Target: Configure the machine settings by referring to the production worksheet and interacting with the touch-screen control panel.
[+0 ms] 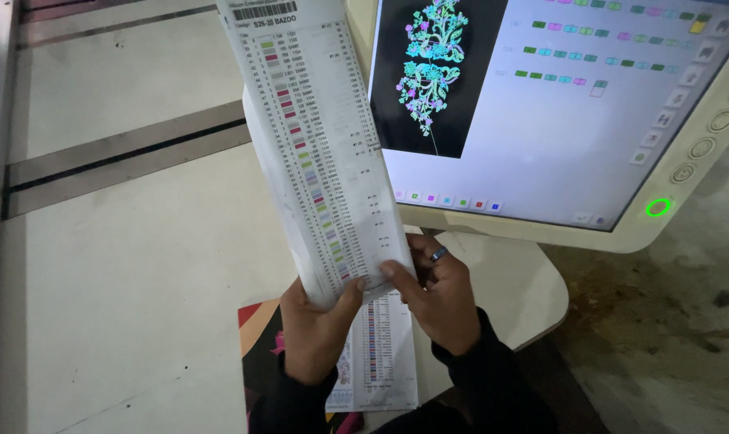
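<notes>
Head view — pale table (pixel 123 265), dirty floor (pixel 670 321), lit screen (pixel 557 104).

This was a workshop where a machine sewed pictures with thread. A big touch screen (pixel 541 104) stood at about one o'clock. It showed a flower picture (pixel 430 60) in bright colours on black, and rows of small coloured squares. Round buttons (pixel 712 133) ran down its cream frame, and a green light ring (pixel 658 207) glowed at about three o'clock. At the middle, a long paper sheet (pixel 320 145) had little colour bars in a row, like a list of thread colours. A wide cream machine table (pixel 115 273) with a dark slot (pixel 123 157) lay at nine o'clock. A rough, dirty floor (pixel 670 329) showed at four o'clock.
</notes>
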